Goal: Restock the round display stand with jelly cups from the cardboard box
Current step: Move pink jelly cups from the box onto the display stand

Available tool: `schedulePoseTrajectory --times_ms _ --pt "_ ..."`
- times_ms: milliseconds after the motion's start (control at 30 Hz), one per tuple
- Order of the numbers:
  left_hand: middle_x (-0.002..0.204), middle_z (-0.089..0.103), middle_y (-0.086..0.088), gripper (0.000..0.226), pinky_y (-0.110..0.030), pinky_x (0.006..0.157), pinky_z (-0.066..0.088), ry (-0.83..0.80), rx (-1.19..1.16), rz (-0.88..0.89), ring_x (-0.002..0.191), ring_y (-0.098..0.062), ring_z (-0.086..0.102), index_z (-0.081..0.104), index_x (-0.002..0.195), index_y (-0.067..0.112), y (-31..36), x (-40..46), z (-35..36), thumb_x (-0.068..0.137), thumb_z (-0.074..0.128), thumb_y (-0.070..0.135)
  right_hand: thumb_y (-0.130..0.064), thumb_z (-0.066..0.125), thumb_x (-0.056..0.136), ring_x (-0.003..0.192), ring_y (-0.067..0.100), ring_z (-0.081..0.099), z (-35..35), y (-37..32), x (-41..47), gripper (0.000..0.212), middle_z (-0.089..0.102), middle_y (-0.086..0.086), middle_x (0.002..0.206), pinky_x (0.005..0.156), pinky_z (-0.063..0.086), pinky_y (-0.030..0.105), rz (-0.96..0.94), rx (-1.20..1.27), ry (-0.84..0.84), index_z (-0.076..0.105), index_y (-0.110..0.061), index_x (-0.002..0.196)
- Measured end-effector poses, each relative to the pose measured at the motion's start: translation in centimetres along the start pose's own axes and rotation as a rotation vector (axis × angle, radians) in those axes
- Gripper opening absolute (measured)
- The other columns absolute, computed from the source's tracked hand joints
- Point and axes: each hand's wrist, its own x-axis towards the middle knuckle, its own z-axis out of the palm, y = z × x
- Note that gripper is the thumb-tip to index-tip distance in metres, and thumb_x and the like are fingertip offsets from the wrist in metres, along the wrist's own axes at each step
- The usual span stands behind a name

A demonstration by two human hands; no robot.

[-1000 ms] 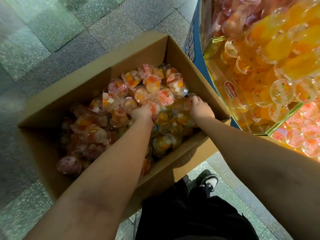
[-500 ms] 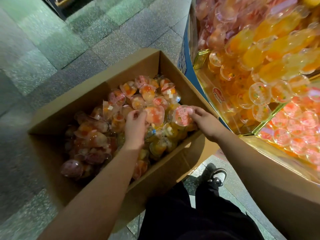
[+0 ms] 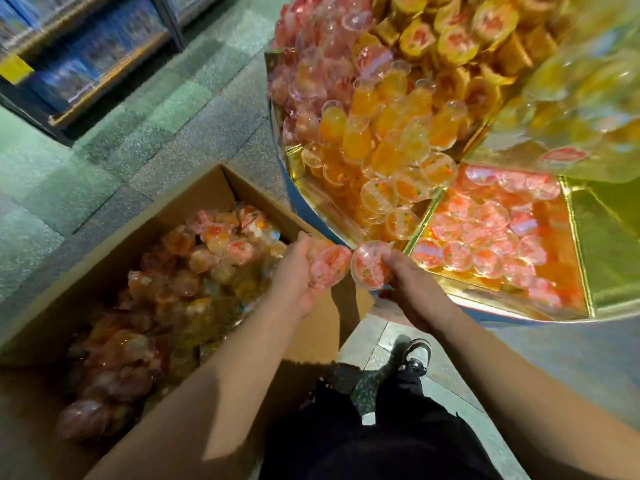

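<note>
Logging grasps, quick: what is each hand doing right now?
Left hand: holding pink jelly cups.
Right hand: holding one red-lidded jelly cup.

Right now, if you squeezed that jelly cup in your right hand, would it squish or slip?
The jelly cup looks like thin clear plastic, so it would probably dent under a hard squeeze. Its glossy wall may be slippery. It seems light: the right hand holds it with just its fingers.

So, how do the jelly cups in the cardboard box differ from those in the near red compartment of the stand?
The box cups are mixed colours, heaped at random; the compartment cups are all red, mostly lids up, in a shallower layer. Both are clear round cups.
</note>
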Motion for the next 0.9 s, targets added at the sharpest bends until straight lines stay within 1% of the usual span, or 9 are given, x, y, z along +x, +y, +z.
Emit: schedulePoseTrajectory --times_ms 100,200,367,433,500,600,733,833,900 --pt "0.111 0.072 -0.011 0.042 -0.043 0.091 0.055 -0.121 -0.038 -0.012 0.102 -0.026 0.069 0.056 0.128 0.021 -0.5 0.2 4.2 0.101 0.04 0.048 -0.058 0.054 0.087 0.109 0.027 0.067 -4.1 -0.4 -1.4 0.053 0.07 0.007 0.12 0.096 0.051 0.047 -0.024 0.072 0.056 0.059 -0.028 0.13" --pt "0.127 0.065 -0.014 0.054 -0.046 0.103 0.046 -0.31 -0.119 -0.076 0.118 -0.03 0.062 0.053 0.136 0.015 -0.9 0.0 8.2 0.102 0.033 0.052 -0.035 0.053 0.099 0.096 0.018 0.068 -7.7 -0.7 -2.8 0.027 0.073 0.0 0.109 0.076 0.05 0.031 -0.055 0.129 0.109 0.06 -0.026 0.124" --pt "0.121 0.065 -0.014 0.043 -0.038 0.099 0.045 -0.508 -0.022 -0.094 0.116 -0.025 0.06 0.058 0.125 0.008 -2.0 -1.0 14.8 0.091 0.058 0.033 -0.024 0.057 0.097 0.092 0.018 0.063 -13.6 -0.8 -3.9 0.021 0.066 0.005 0.11 0.071 0.048 0.03 -0.073 0.199 0.234 0.059 -0.026 0.118" --pt "0.121 0.066 -0.015 0.048 -0.039 0.099 0.048 -0.548 0.039 -0.085 0.115 -0.026 0.062 0.053 0.13 0.008 -2.4 -1.0 17.2 0.087 0.062 0.028 -0.024 0.057 0.098 0.083 0.014 0.061 -16.1 -0.9 -4.1 0.014 0.064 0.001 0.097 0.071 0.048 0.031 -0.076 0.233 0.264 0.059 -0.026 0.111" --pt "0.131 0.061 -0.017 0.07 -0.043 0.097 0.051 -0.553 0.05 -0.092 0.119 -0.029 0.061 0.03 0.15 0.018 -3.0 -0.5 19.5 0.089 0.064 0.015 -0.022 0.057 0.098 0.073 0.008 0.061 -18.5 -0.9 -4.2 0.008 0.059 -0.004 0.084 0.069 0.048 0.029 -0.075 0.257 0.282 0.057 -0.024 0.106" --pt "0.126 0.062 -0.015 0.084 -0.046 0.098 0.049 -0.547 0.059 -0.079 0.118 -0.03 0.061 0.013 0.154 0.031 -4.0 0.4 22.9 0.091 0.06 0.003 -0.021 0.056 0.099 0.069 0.006 0.06 -22.1 -0.6 -4.0 0.013 0.055 -0.006 0.08 0.068 0.049 0.028 -0.065 0.281 0.294 0.054 -0.021 0.111" --pt "0.126 0.064 -0.017 0.046 -0.042 0.094 0.052 -0.514 0.173 -0.027 0.112 -0.027 0.065 0.05 0.134 0.011 -5.8 1.5 27.9 0.092 0.061 0.027 -0.026 0.057 0.098 0.079 0.011 0.061 -26.2 -0.3 -3.3 0.026 0.058 0.0 0.098 0.069 0.05 0.027 -0.025 0.315 0.304 0.051 -0.019 0.122" --pt "0.131 0.061 -0.013 0.049 -0.04 0.083 0.057 -0.335 0.247 -0.005 0.107 -0.029 0.068 0.057 0.131 0.017 -7.7 3.6 31.0 0.093 0.058 0.048 -0.029 0.063 0.095 0.093 0.021 0.067 -28.6 0.2 -1.9 0.049 0.062 0.008 0.123 0.069 0.051 0.028 0.008 0.386 0.316 0.045 -0.021 0.139" --pt "0.133 0.057 -0.009 0.059 -0.037 0.071 0.058 -0.24 0.288 -0.024 0.1 -0.029 0.07 0.054 0.131 0.018 -8.5 4.8 32.7 0.09 0.056 0.06 -0.031 0.069 0.091 0.088 0.022 0.071 -29.9 0.5 -0.8 0.058 0.061 0.013 0.131 0.068 0.052 0.029 0.065 0.465 0.31 0.043 -0.016 0.141"
